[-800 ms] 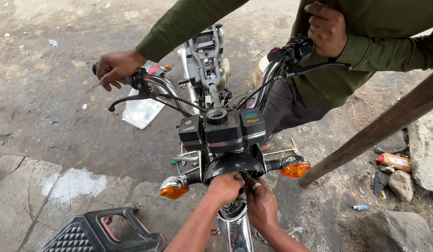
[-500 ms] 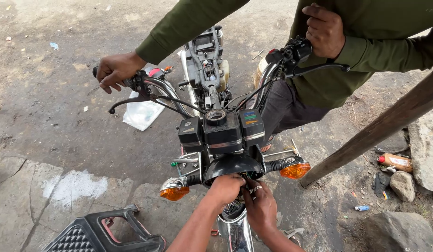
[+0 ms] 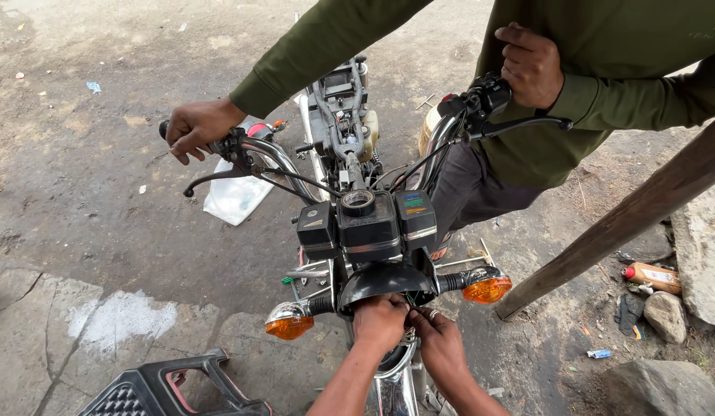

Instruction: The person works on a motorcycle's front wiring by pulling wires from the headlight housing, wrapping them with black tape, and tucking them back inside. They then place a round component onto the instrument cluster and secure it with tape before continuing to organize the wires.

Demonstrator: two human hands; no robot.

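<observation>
A stripped motorcycle faces me, with a black instrument cluster (image 3: 369, 223) above a black headlight shell (image 3: 384, 279). My left hand (image 3: 378, 322) is curled tight under the shell's lower edge, where thin green wires (image 3: 408, 297) hang out. My right hand (image 3: 438, 343), a ring on one finger, touches the left, and its fingertips pinch at the same wires. What the fingers hold is mostly hidden. Another person in green sleeves grips the handlebar with one hand (image 3: 197, 125) and holds the other grip with the second hand (image 3: 532, 65).
Orange turn signals (image 3: 290, 327) (image 3: 487, 289) stick out on both sides of my hands. A black plastic stool (image 3: 169, 389) stands at the lower left. A slanting wooden pole (image 3: 619, 223), stones (image 3: 666, 314), a small bottle (image 3: 652, 275) and a plastic bag (image 3: 236, 196) lie around.
My two hands stay under the headlight shell, and the right hand's fingers have shifted slightly up toward the wires. The other person still holds the handlebar.
</observation>
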